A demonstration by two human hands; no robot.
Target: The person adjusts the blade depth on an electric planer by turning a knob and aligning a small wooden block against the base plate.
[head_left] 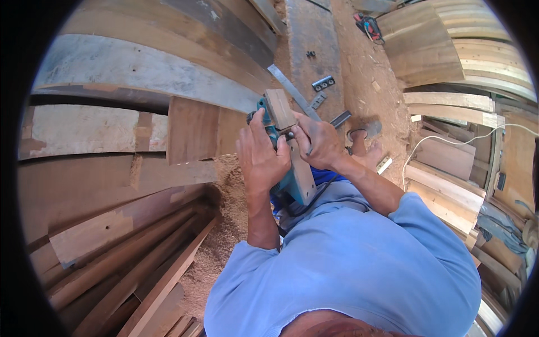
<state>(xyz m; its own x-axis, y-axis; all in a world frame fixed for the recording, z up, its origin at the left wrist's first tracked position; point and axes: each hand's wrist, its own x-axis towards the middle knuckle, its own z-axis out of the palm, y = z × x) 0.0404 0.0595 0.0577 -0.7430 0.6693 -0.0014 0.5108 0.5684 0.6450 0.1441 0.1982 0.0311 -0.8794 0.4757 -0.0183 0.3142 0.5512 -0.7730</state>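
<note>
Many planks [140, 59] flank the sawdust-strewn floor [359, 73] and planer [304, 178].

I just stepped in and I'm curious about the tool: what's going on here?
A person in a blue shirt has both bare hands on a teal electric planer, seemingly turned sole up. The left hand lies along one side; the right hand curls at the other, thumbs near the dark gap mid-sole. Beyond the hands, a flat metal blade lies near a worn plank.
</note>
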